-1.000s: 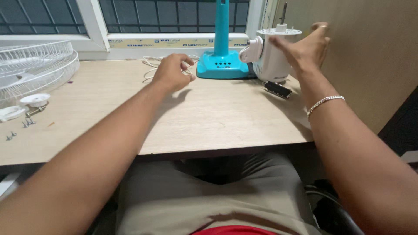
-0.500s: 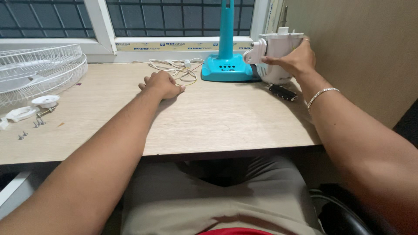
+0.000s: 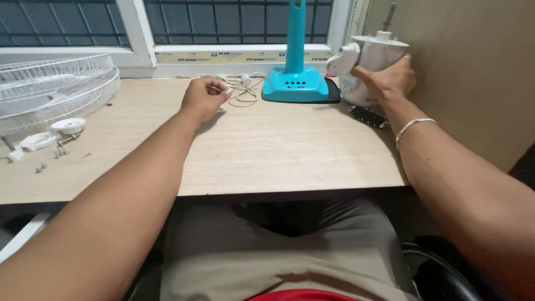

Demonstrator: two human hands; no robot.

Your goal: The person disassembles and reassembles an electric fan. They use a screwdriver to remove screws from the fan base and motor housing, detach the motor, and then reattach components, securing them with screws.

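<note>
Right hand [image 3: 387, 81] has its grip around white fan motor housing [image 3: 374, 67], left hand [image 3: 203, 97] curled empty

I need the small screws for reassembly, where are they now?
In the head view the screws lie at the table's far left edge, beside the white round cap, just below the wire fan guard.

Even indoor light from above; window [image 3: 223, 22] dark at 12 o'clock. Soft shadows cast on bench [image 3: 278, 150]. Edges stretched; forearms slightly blurred at 6 o'clock.
</note>
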